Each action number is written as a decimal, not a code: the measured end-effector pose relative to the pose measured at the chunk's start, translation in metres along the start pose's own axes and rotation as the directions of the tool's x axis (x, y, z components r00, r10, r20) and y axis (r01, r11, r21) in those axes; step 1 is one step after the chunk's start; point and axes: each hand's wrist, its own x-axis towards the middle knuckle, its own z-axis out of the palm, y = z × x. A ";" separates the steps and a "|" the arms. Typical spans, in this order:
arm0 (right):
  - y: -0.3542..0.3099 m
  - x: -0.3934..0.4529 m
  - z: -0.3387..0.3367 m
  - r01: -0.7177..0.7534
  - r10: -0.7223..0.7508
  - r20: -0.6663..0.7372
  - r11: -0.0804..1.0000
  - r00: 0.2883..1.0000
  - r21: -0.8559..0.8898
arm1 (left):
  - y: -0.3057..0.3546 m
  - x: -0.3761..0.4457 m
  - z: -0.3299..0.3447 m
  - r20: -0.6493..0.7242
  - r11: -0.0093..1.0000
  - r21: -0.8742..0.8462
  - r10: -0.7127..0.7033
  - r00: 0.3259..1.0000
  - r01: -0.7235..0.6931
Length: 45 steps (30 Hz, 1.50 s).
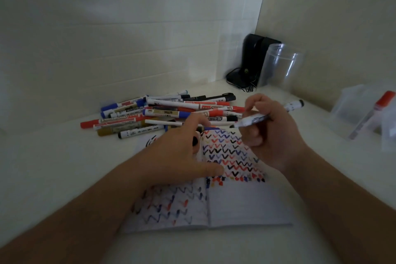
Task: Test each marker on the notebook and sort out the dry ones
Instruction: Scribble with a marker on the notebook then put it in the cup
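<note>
Uncapped marker (255, 119) pinched in right hand (276, 133), long axis near level, black tip pointing left and hovering just above the notebook (246, 201) page's far edge, apart from the paper. Left hand (182, 154) nearer the page, pressing it flat, a black cap (195, 141) tucked under curled fingers. White barrel, black print. Pile of markers (162, 113) behind on the bench.

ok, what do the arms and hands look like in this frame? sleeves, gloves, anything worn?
Both forearms are bare up to the frame edge: no sleeves in view. The left hand and right hand are bare too, with no gloves. No watch, band or ring shows on either wrist or on the fingers that are visible.
</note>
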 end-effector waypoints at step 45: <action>0.020 -0.063 0.012 -0.075 0.004 -0.087 0.548 0.996 -0.833 | 0.001 0.011 0.012 0.067 0.973 0.230 -0.002 0.998 -0.014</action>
